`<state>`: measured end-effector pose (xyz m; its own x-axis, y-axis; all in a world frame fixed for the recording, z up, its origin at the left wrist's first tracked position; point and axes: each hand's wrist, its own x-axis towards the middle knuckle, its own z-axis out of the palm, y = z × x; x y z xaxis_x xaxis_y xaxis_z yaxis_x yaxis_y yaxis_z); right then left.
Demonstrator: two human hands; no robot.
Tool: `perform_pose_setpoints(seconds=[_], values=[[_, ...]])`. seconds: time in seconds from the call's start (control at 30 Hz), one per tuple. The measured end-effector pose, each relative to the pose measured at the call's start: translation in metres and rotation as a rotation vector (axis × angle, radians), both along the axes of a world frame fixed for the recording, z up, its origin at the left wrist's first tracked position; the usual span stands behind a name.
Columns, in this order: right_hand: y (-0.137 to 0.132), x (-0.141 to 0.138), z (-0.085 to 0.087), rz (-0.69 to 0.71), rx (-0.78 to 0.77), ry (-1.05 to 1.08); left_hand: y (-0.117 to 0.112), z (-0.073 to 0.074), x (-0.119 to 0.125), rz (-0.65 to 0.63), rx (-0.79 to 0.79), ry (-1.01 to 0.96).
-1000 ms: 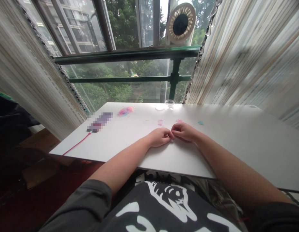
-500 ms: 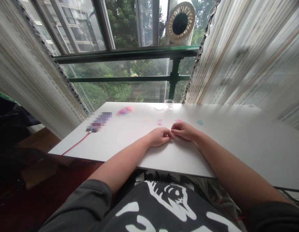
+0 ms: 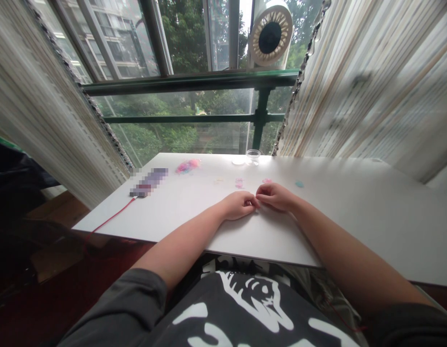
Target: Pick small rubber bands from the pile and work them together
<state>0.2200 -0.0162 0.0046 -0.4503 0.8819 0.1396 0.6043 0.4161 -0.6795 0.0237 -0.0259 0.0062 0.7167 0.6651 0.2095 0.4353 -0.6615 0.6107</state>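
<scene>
My left hand (image 3: 241, 205) rests on the white table with its fingers curled and pinched together. Fingertip to fingertip with it is my right hand (image 3: 276, 196), also closed in a pinch. Whatever lies between the fingertips is too small to make out. Just beyond the hands are a small pink cluster (image 3: 239, 183), another pink bit (image 3: 267, 180) partly behind my right hand, and a faint yellowish bit (image 3: 218, 181). A small blue-green bit (image 3: 299, 183) lies to the right. Farther left sits a multicoloured pile (image 3: 188, 166) of small thin pieces, mostly pink.
A clear round container (image 3: 252, 156) and a white disc-shaped lid (image 3: 238, 162) stand at the far edge of the white table (image 3: 136, 219). On the left lies a blurred-out device (image 3: 149, 183) with a red cable (image 3: 113, 218). Behind are a window railing and a round fan (image 3: 270, 37).
</scene>
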Motion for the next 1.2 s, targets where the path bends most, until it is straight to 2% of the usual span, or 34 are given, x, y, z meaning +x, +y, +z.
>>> perform_pose_setpoints(seconds=[1.2], values=[[0.0010,-0.0001,-0.0004,-0.003,-0.010,0.011,0.0010,-0.0006,-0.0001,-0.014,0.013,0.008]])
